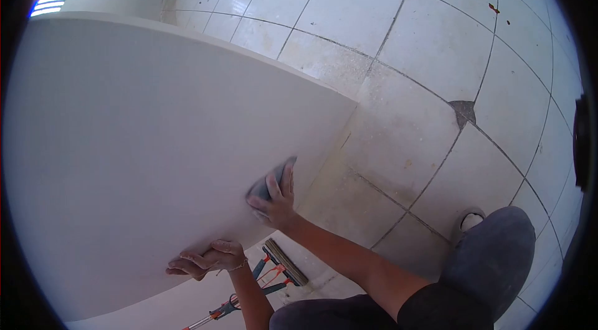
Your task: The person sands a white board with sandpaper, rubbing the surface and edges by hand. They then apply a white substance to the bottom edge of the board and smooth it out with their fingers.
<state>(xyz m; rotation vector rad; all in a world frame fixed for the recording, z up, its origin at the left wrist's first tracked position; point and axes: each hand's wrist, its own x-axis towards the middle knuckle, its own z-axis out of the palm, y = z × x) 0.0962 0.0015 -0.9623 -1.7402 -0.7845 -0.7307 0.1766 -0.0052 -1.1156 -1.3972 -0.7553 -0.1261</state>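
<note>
My right hand (275, 198) presses a dark grey sanding pad (260, 189) flat against a smooth pale wall (156, 130), close to the wall's lower edge by the floor. The fingers lie over the pad and cover part of it; its pointed end sticks out past the fingertips. Lower and to the left, my left hand (208, 259) rests on the same wall with its fingers stretched out and nothing in them. Whitish dust coats both hands.
A sponge mop (284, 263) with an orange and grey frame lies beside my left forearm. White floor tiles (436, 37) with dark joints spread to the right, one with a broken corner (463, 112). Small reddish-brown bits (493, 8) lie farther off. My bent knee (498, 255) is at lower right.
</note>
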